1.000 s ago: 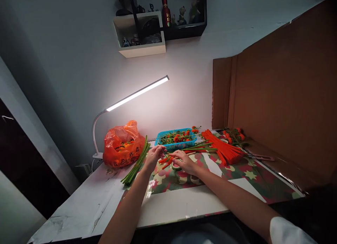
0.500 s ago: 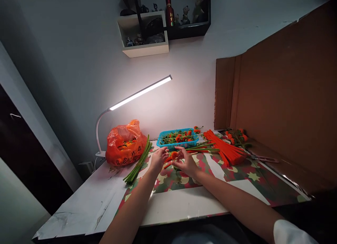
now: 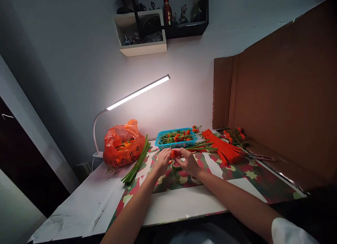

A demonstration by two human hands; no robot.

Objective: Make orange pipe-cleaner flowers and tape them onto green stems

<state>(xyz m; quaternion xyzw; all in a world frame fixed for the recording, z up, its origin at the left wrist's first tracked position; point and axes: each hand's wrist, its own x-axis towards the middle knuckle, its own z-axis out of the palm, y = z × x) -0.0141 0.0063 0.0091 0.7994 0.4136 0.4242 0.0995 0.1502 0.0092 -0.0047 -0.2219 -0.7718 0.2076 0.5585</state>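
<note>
My left hand [image 3: 163,162] and my right hand [image 3: 188,163] meet over the middle of the table. Between their fingertips is a small fluffy orange flower [image 3: 174,153], partly covered by the fingers. Both hands are closed on it, the left at its left side and the right at its right. Just below them a roll of green tape [image 3: 176,165] lies on the patterned cover. Behind the hands stands a blue basket [image 3: 158,144] with several orange flowers on green stems. A fan of orange fuzzy stems [image 3: 223,147] lies to the right of my right hand.
At left are a bundle of green stems [image 3: 136,165] and a red plastic bag [image 3: 112,156] holding orange flowers. A lit desk lamp [image 3: 138,92] leans above. Scissors [image 3: 264,157] and more orange flowers [image 3: 234,135] lie right, beside a cardboard wall [image 3: 279,86].
My hands have come closer together around the orange flower, and the fingers now cover more of it. The whole view has shifted slightly.
</note>
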